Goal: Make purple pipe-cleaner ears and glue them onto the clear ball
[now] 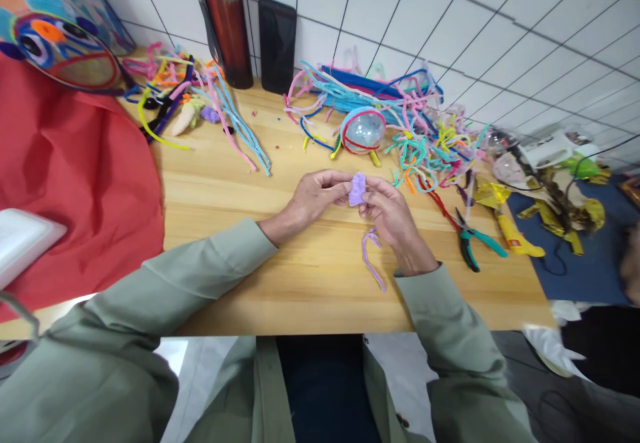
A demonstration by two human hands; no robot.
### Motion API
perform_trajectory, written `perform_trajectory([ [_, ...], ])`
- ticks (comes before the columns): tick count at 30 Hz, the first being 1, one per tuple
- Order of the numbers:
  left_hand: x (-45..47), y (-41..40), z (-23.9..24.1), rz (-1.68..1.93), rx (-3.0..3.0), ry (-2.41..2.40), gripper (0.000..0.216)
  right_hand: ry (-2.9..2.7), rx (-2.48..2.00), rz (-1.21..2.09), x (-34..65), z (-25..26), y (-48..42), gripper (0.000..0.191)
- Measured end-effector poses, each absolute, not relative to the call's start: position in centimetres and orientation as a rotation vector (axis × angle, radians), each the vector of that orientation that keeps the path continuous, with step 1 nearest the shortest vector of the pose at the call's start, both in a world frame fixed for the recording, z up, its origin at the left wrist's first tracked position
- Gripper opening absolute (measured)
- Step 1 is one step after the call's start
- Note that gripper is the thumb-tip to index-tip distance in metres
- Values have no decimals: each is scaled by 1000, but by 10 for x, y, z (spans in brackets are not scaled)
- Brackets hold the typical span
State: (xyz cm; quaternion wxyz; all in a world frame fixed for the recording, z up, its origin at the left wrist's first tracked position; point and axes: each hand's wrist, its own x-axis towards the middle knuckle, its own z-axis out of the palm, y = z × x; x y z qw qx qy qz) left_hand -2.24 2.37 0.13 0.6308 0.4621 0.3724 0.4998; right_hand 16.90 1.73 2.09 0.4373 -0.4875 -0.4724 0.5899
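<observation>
Between my two hands, above the wooden table, is a small purple piece of bent pipe cleaner (357, 189). My left hand (320, 195) pinches its left side with thumb and fingers. On its right side, the fingers of my right hand (389, 211) are closed on it as well. Below my right hand a loose lilac pipe cleaner (371, 260) lies curved on the wood. Farther back, a clear dome (363, 130) edged in light blue and red pipe cleaner rests by the big pile of pipe cleaners (360, 93).
Pliers (473, 236) with teal and black handles lie to the right, beside a yellow glue gun (515, 230). A red thermos (225, 23) and a black phone (277, 44) stand against the tiled wall. Red cloth (100, 156) covers the left side. A person's hand (631, 263) shows at the right edge.
</observation>
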Motion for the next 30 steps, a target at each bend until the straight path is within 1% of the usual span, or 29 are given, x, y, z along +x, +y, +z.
perform_trajectory([
  [13,-22,23,0,1154,1072,888,42,-1155,-1237,1463,166,20,15,35],
  [22,-21,19,-1,1181,1095,880,48,-1217,-1205,1404,168,14,17,38],
  [27,-19,16,-1,1171,1112,830,51,-1249,-1172,1405,168,12,18,34],
  [30,-18,17,-3,1202,1125,827,50,-1313,-1178,1337,168,10,18,32],
])
